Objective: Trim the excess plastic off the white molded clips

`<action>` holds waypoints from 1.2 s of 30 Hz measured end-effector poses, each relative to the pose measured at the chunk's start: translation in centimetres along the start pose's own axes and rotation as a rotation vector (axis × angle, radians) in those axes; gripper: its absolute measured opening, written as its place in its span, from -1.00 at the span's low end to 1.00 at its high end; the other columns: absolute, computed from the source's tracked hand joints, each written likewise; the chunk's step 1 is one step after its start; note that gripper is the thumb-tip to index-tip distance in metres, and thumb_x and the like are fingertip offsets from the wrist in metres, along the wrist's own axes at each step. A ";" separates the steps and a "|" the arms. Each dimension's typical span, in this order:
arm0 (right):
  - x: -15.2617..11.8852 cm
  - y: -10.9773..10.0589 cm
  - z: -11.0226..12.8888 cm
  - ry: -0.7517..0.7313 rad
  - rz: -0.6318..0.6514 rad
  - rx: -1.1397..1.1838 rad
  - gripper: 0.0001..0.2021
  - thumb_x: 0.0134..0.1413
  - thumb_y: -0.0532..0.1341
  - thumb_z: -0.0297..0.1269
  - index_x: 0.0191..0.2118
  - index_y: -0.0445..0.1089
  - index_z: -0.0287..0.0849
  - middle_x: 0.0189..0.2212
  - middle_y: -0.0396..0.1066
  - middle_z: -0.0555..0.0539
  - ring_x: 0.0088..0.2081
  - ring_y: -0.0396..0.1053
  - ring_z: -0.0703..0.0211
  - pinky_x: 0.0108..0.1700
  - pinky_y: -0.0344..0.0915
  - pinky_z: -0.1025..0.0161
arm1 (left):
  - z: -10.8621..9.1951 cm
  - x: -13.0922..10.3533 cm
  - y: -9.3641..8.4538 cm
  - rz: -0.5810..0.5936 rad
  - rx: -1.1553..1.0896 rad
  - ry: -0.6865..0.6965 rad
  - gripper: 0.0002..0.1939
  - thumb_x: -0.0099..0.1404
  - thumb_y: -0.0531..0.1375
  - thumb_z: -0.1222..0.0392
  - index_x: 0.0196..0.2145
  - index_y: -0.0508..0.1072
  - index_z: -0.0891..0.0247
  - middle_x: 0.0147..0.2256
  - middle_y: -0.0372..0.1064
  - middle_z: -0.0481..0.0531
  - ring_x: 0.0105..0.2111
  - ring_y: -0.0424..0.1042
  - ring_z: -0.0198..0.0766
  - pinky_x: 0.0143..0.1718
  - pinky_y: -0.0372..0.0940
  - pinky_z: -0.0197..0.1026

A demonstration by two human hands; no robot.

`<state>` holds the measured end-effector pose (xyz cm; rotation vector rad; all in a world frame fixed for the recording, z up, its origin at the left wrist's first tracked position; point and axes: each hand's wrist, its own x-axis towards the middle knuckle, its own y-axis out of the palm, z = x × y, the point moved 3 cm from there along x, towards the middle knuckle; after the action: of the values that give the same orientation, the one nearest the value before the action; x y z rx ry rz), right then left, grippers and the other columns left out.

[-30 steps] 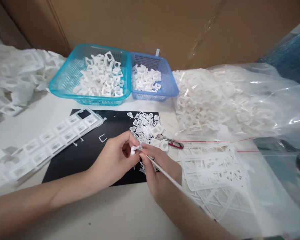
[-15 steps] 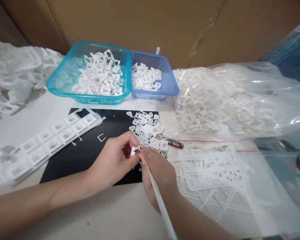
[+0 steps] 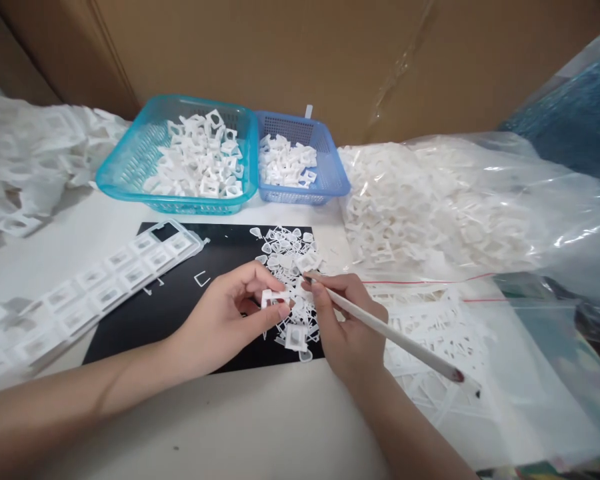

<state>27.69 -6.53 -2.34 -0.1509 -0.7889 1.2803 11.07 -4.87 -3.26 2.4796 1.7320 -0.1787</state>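
My left hand pinches a small white plastic frame between thumb and fingers, over the black mat. Closed around a long, slim white stick-like tool is my right hand; the tool's dark tip points toward the left hand, apart from the frame. I cannot make out the tool's exact kind. Below and between the hands lies a heap of white plastic scraps, with another white frame near the mat's front edge.
A teal basket and a blue basket hold white pieces at the back. A long tray of white frames lies at left. Clear bags of parts and flat white sprues are on the right.
My right hand has moved right, away from the left hand, and the white tool has swung to point out to the lower right. The frame in my left hand is more exposed.
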 end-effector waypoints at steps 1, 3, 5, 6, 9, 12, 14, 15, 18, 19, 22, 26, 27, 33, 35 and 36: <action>0.0 0.0 -0.1 0.015 0.020 0.028 -0.95 0.19 0.17 -0.35 -0.27 0.38 -0.13 -0.41 0.55 -0.01 -0.36 0.55 0.22 -0.38 0.40 0.35 | 0.0 0.0 0.0 0.015 -0.015 0.008 -0.89 0.23 0.27 0.23 -0.34 0.37 0.21 -0.49 0.29 -0.16 -0.50 0.21 -0.44 -0.49 0.17 -0.40; -0.1 0.1 -0.1 0.058 0.068 0.087 -0.96 0.20 0.17 -0.33 -0.29 0.35 -0.13 -0.48 0.52 0.03 -0.45 0.51 0.26 -0.43 0.36 0.37 | 0.0 -0.1 0.0 0.046 -0.041 0.020 -0.89 0.24 0.28 0.22 -0.33 0.38 0.20 -0.46 0.33 -0.16 -0.47 0.25 -0.45 -0.46 0.19 -0.41; -0.1 0.2 -0.2 0.110 0.118 0.128 -0.94 0.21 0.16 -0.31 -0.31 0.32 -0.13 -0.59 0.44 0.09 -0.58 0.41 0.33 -0.50 0.30 0.39 | 0.1 -0.1 -0.1 0.070 -0.066 0.029 -0.89 0.25 0.28 0.22 -0.31 0.38 0.19 -0.42 0.38 -0.14 -0.43 0.30 -0.44 -0.43 0.21 -0.41; -0.1 0.2 -0.2 0.120 0.128 0.131 -0.93 0.20 0.16 -0.31 -0.33 0.32 -0.13 -0.65 0.37 0.13 -0.64 0.32 0.36 -0.54 0.25 0.41 | 0.2 -0.2 -0.1 0.078 -0.077 0.034 -0.89 0.26 0.28 0.22 -0.31 0.38 0.19 -0.40 0.39 -0.13 -0.42 0.32 -0.44 -0.41 0.23 -0.40; -0.1 0.2 0.0 0.094 0.119 0.082 -0.90 0.18 0.18 -0.33 -0.38 0.32 -0.14 -0.74 0.09 0.22 -0.70 0.07 0.42 -0.61 0.08 0.43 | 0.3 -0.3 0.0 0.090 -0.087 0.044 -0.89 0.27 0.27 0.21 -0.29 0.38 0.19 -0.37 0.42 -0.11 -0.39 0.35 -0.42 -0.39 0.26 -0.39; -0.1 0.1 0.0 0.071 0.111 0.079 -0.89 0.16 0.19 -0.34 -0.40 0.33 -0.14 -0.73 -0.02 0.22 -0.68 0.01 0.43 -0.60 0.04 0.44 | 0.0 -0.3 0.0 0.100 -0.035 0.074 -0.89 0.28 0.26 0.20 -0.28 0.38 0.19 -0.36 0.43 -0.09 -0.39 0.38 -0.40 -0.40 0.29 -0.37; 0.0 -0.1 0.0 0.070 0.101 0.082 -0.88 0.16 0.19 -0.35 -0.41 0.33 -0.15 -0.72 -0.03 0.22 -0.67 0.01 0.43 -0.59 0.03 0.44 | -0.8 0.3 -0.8 0.044 0.090 0.152 -0.89 0.27 0.26 0.20 -0.26 0.39 0.19 -0.36 0.44 -0.08 -0.38 0.41 -0.37 -0.41 0.31 -0.35; 0.1 -0.3 0.0 0.072 0.087 0.081 -0.88 0.16 0.19 -0.34 -0.42 0.32 -0.15 -0.72 -0.04 0.22 -0.67 0.01 0.43 -0.59 0.03 0.44 | -1.4 0.8 -1.6 -0.028 0.189 0.222 -0.89 0.26 0.26 0.20 -0.26 0.40 0.19 -0.36 0.45 -0.07 -0.38 0.43 -0.35 -0.41 0.33 -0.33; 0.6 -1.0 -0.3 0.097 0.024 0.079 -0.88 0.15 0.19 -0.33 -0.42 0.33 -0.14 -0.71 -0.02 0.21 -0.67 0.01 0.42 -0.60 0.03 0.44 | -3.7 2.6 -5.4 -0.438 0.577 0.500 -0.87 0.21 0.30 0.19 -0.28 0.44 0.19 -0.32 0.47 -0.06 -0.33 0.46 -0.29 -0.35 0.37 -0.27; 0.8 -1.3 -0.5 0.108 -0.001 0.083 -0.87 0.15 0.19 -0.32 -0.42 0.33 -0.14 -0.71 0.00 0.20 -0.66 0.01 0.41 -0.61 0.03 0.44 | -4.3 3.3 -6.8 -0.533 0.689 0.525 -0.87 0.23 0.27 0.16 -0.25 0.46 0.16 -0.29 0.47 -0.06 -0.30 0.46 -0.27 -0.32 0.38 -0.25; 1.4 -2.0 -1.0 0.143 -0.045 0.085 -0.87 0.14 0.20 -0.31 -0.44 0.33 -0.13 -0.68 0.09 0.16 -0.64 0.05 0.40 -0.61 0.05 0.43 | -5.5 5.3 -10.7 -0.665 0.918 0.518 -0.83 0.28 0.21 0.08 -0.19 0.47 0.14 -0.29 0.45 -0.07 -0.26 0.46 -0.20 -0.33 0.37 -0.17; 1.8 -2.8 -1.6 0.169 -0.068 0.075 -0.86 0.13 0.22 -0.30 -0.45 0.35 -0.14 -0.64 0.20 0.13 -0.62 0.10 0.39 -0.59 0.10 0.42 | -6.4 6.3 -11.9 -0.669 1.242 0.578 -0.71 0.27 0.20 0.10 -0.09 0.50 0.26 -0.20 0.50 0.07 -0.10 0.44 0.01 0.01 0.26 0.10; 1.9 -2.9 -1.6 0.171 -0.076 0.079 -0.86 0.13 0.22 -0.29 -0.44 0.35 -0.13 -0.63 0.23 0.12 -0.61 0.13 0.39 -0.58 0.13 0.41 | -6.3 6.2 -11.2 -0.648 1.274 0.614 -0.67 0.26 0.21 0.09 -0.08 0.49 0.31 -0.10 0.48 0.12 -0.02 0.39 0.05 0.09 0.19 0.15; 1.9 -2.9 -2.3 0.200 -0.074 0.137 -0.93 0.12 0.26 -0.29 -0.39 0.43 -0.09 -0.48 0.39 0.06 -0.43 0.36 0.28 -0.39 0.32 0.31 | -2.7 4.0 -0.9 0.102 1.300 0.755 -0.75 0.25 0.22 0.05 -0.17 0.53 0.21 -0.24 0.46 0.06 -0.26 0.40 -0.10 -0.24 0.28 -0.06; 1.8 -2.8 -2.5 0.211 -0.053 0.165 -0.96 0.10 0.27 -0.30 -0.36 0.45 -0.08 -0.44 0.43 0.05 -0.40 0.41 0.25 -0.36 0.36 0.27 | -1.4 4.1 1.3 0.246 1.234 0.662 -0.72 0.27 0.21 0.07 -0.12 0.52 0.25 -0.21 0.45 0.11 -0.21 0.40 -0.06 -0.20 0.28 -0.04; 1.8 -2.8 -2.6 0.213 -0.045 0.176 -0.97 0.10 0.28 -0.30 -0.35 0.46 -0.08 -0.43 0.45 0.04 -0.39 0.43 0.24 -0.35 0.38 0.26 | -1.0 4.3 1.8 0.283 1.190 0.617 -0.74 0.27 0.21 0.10 -0.13 0.52 0.25 -0.20 0.45 0.12 -0.19 0.39 -0.05 -0.18 0.27 -0.03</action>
<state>31.61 -4.96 -1.96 -0.1243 -0.4930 1.2612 14.31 -1.33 -2.90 3.9498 1.6673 -0.6242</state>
